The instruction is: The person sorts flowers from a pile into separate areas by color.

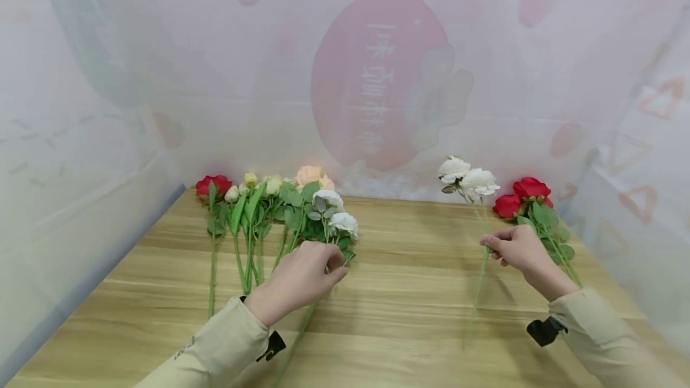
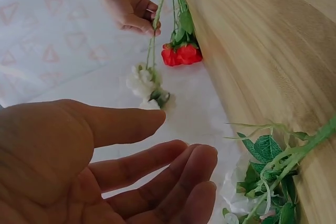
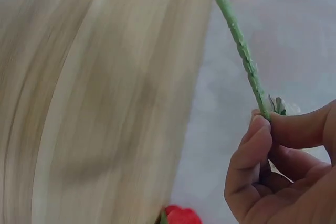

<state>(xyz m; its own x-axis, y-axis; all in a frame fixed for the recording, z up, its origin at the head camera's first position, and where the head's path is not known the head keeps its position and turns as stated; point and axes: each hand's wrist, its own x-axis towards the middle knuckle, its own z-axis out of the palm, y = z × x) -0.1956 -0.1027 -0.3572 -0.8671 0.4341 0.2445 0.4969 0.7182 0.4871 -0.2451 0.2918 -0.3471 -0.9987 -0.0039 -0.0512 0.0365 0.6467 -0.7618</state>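
My right hand (image 1: 514,248) pinches the green stem (image 3: 242,51) of a white artificial flower (image 1: 477,183) between thumb and fingertips. Its two white blooms stand upward, and the stem hangs below the hand over the table's right part. Just right of that hand lie red roses (image 1: 530,189) with green leaves. My left hand (image 1: 304,277) hovers by a white-bloomed stem (image 1: 342,223) at the right end of a row of flowers. In the left wrist view, nothing sits between the loosely bent fingers (image 2: 152,171) and thumb of the left hand.
Along the table's left side lie a red rose (image 1: 212,185), small yellow and cream blooms (image 1: 250,179) and a peach flower (image 1: 314,177), stems toward me. The wooden table (image 1: 399,292) is enclosed at the back and sides by a pale printed sheet (image 1: 259,88).
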